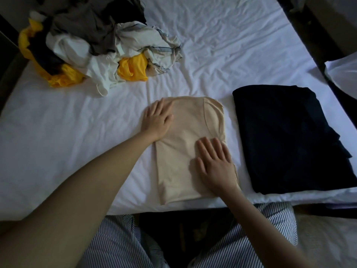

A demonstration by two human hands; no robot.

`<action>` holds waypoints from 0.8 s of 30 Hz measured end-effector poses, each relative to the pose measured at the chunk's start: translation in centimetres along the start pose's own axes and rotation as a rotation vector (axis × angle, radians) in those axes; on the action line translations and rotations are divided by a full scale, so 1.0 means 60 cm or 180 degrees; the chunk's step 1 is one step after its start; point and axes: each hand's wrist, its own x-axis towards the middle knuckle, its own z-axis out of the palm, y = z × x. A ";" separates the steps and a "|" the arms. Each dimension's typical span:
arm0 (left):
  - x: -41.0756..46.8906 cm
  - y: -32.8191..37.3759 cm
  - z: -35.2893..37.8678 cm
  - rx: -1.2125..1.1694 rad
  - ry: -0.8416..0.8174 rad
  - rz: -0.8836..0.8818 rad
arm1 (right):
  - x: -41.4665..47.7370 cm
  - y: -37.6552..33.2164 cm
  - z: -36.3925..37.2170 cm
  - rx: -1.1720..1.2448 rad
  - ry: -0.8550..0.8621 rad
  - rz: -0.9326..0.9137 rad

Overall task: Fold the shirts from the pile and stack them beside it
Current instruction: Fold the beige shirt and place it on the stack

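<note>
Beige shirt (183, 132): one, folded.
Fingers (208, 147): straight; left hand (157, 121), right hand (215, 163) pressing it.
Navy shirt (289, 138): one, folded.
Pile (92, 41): one.

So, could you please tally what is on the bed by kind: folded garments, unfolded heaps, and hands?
Folded garments: 2, the beige shirt and the dark folded garment.
Unfolded heaps: 1, the pile; its pieces are too tangled to count.
Hands: 2, the left hand and the right hand, both flat on the beige shirt.
Total: 5.
</note>
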 end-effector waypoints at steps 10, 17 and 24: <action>-0.124 0.081 -0.022 -0.0522 0.0242 0.0332 | 0.022 0.021 -0.038 0.0109 0.0076 0.0969; -0.164 0.147 0.039 -0.0222 0.0032 0.0538 | -0.004 0.003 -0.012 0.0417 -0.0184 -0.0029; -0.173 0.076 0.042 -0.0144 0.0311 0.0036 | -0.012 0.017 -0.011 0.0097 -0.0331 0.0317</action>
